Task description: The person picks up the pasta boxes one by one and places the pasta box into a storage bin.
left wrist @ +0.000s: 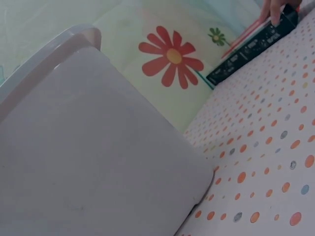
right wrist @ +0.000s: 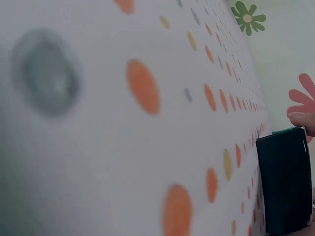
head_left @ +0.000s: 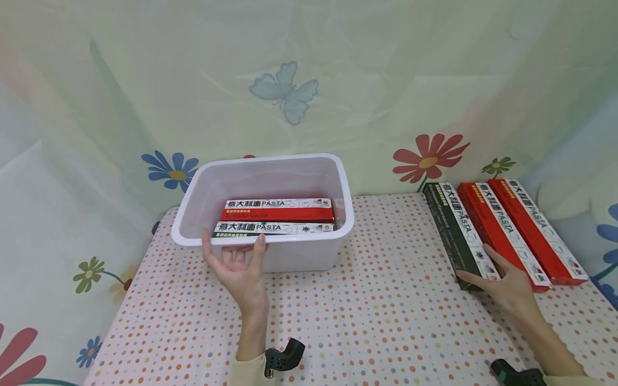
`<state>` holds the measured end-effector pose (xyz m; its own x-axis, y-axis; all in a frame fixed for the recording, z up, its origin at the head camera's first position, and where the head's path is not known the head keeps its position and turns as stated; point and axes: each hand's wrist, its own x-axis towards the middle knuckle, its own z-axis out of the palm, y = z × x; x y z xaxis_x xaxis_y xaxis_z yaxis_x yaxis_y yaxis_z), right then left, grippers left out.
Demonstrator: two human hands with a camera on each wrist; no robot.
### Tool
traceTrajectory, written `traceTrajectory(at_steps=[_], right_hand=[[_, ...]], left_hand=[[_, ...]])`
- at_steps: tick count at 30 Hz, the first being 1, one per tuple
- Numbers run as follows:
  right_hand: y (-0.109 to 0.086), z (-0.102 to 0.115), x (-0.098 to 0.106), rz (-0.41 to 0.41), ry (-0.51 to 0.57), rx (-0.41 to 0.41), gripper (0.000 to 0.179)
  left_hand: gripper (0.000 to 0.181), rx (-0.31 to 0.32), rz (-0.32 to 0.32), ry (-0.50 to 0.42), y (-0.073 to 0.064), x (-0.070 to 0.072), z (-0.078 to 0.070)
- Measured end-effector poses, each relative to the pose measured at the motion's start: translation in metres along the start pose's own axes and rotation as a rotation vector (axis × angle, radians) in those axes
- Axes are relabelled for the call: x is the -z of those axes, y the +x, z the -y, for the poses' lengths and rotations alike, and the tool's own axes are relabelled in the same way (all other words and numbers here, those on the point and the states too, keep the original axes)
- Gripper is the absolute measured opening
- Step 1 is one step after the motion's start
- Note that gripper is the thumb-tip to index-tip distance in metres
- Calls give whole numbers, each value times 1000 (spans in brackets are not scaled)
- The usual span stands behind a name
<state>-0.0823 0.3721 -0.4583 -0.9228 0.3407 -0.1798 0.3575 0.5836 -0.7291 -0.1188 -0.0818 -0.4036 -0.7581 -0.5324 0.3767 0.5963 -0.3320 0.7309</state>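
Note:
My left hand (head_left: pixel 241 273) is at the front wall of a white plastic tub (head_left: pixel 299 254), holding its rim with the thumb and a finger up over the edge and other fingers beneath. Inside the tub lie a red-and-white pasta box (head_left: pixel 280 214) and, nearer me, another pasta box (head_left: pixel 270 228) whose lower part is hidden by the rim. On the right, my right hand (head_left: pixel 507 284) grips the near end of a black-and-white pasta box (head_left: pixel 451 236), thumb on its left side and fingers on its right. The right wrist view shows the dark end (right wrist: pixel 285 182) of that box close up.
Two red pasta boxes, a nearer one (head_left: pixel 497 225) and an outer one (head_left: pixel 536 230), lie side by side right of the black box. A dotted cloth (head_left: pixel 386 311) covers the table. A floral curtain (head_left: pixel 367 107) hangs behind the tub.

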Motion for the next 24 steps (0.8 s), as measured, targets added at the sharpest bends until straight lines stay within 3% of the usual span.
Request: traceTrajectory(at_steps=[7,16,24], right_hand=[[0,1,-6,-68,19,-12,104],[-3,-2,-16,-84,-13,-38,119],[-4,1,-25,-123,17,-45,116]], left_hand=[[105,-4,-9,6,1,0,2],[104,2,-12,0,-1,-1,3],[105,-6,-6,3,0,1,2]])
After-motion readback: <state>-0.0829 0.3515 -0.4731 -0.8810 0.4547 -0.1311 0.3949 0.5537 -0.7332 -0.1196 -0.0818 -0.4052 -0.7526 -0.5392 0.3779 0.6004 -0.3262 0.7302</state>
